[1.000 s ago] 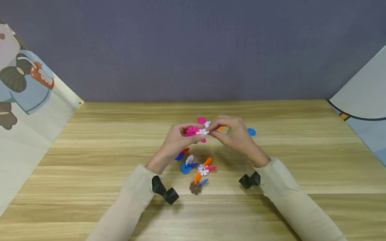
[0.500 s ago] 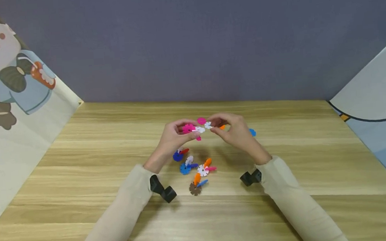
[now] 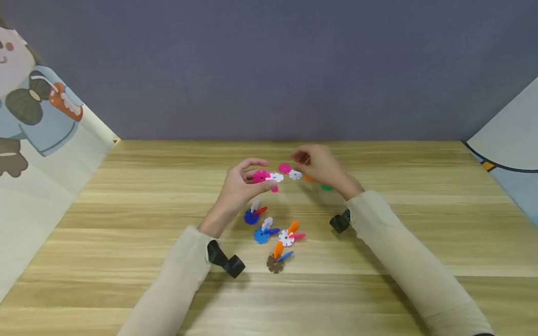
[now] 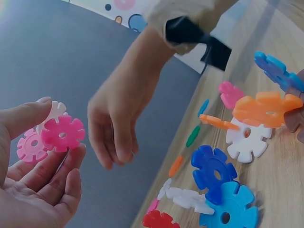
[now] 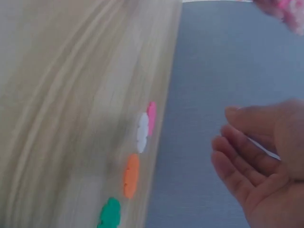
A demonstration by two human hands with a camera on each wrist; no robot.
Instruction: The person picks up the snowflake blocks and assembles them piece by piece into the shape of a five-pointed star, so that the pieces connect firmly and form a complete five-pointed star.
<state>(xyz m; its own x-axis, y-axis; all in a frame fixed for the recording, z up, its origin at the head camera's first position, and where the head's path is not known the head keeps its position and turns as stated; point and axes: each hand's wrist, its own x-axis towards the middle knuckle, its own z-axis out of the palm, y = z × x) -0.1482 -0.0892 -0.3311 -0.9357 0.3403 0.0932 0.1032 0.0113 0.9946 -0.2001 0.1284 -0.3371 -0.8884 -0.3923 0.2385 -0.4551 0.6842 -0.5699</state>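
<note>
Between its thumb and fingers the left hand (image 3: 239,189) (image 4: 42,185) holds a joined cluster of notched discs: a pink disc (image 3: 261,176) (image 4: 63,134), a white one (image 3: 276,177) (image 4: 55,113) and a second pink one (image 4: 32,146). To its right the right hand (image 3: 322,169) (image 4: 124,102) (image 5: 266,161) hovers with relaxed, bent fingers and holds nothing. Loose discs lie in a row under and beside it: pink (image 3: 285,168) (image 5: 151,118), white (image 3: 295,174) (image 5: 142,133), orange (image 3: 307,178) (image 5: 131,175) and green (image 3: 327,187) (image 5: 110,213).
Several joined disc clusters stand nearer the person, with a dark blue disc (image 3: 251,217), a light blue disc (image 3: 261,235), a white disc (image 3: 286,238) and a brown disc (image 3: 275,263). A grey panel (image 3: 281,59) rises behind the wooden table (image 3: 166,308).
The right hand has let go of the cluster and moved away and up to the right. The cluster stays in the left hand, which has shifted slightly left and up.
</note>
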